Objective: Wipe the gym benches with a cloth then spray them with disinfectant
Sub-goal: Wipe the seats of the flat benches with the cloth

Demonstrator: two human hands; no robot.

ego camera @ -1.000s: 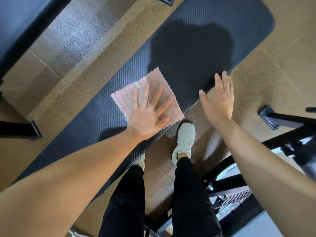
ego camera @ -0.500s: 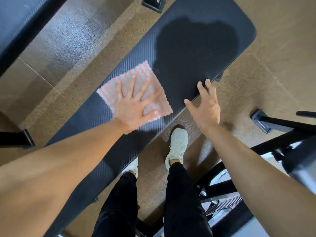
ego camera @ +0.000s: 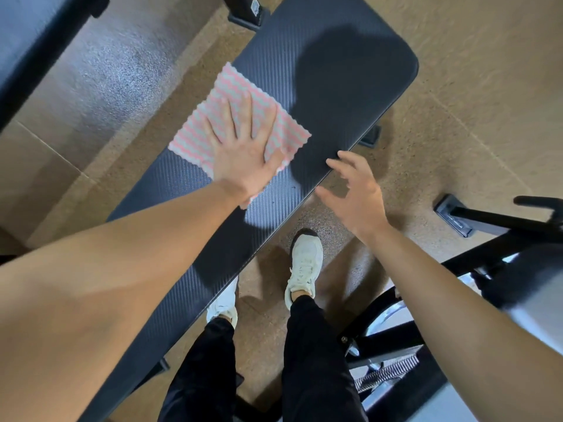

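Observation:
A long black padded gym bench (ego camera: 344,71) runs diagonally from lower left to upper right. A pink-and-white striped cloth (ego camera: 225,95) lies flat on it near its far edge. My left hand (ego camera: 243,150) presses the cloth down with fingers spread and straight. My right hand (ego camera: 356,193) hovers at the bench's near edge, fingers loosely bent, holding nothing. No spray bottle is in view.
Another dark bench (ego camera: 33,35) crosses the upper left corner. A black machine frame with a spring (ego camera: 384,376) and a floor foot (ego camera: 454,214) stands at the right. My white shoes (ego camera: 304,263) stand on the tan floor beside the bench.
My left hand has slid the cloth across the bench toward its far edge. My right hand has drawn back from the bench edge and its fingers have relaxed.

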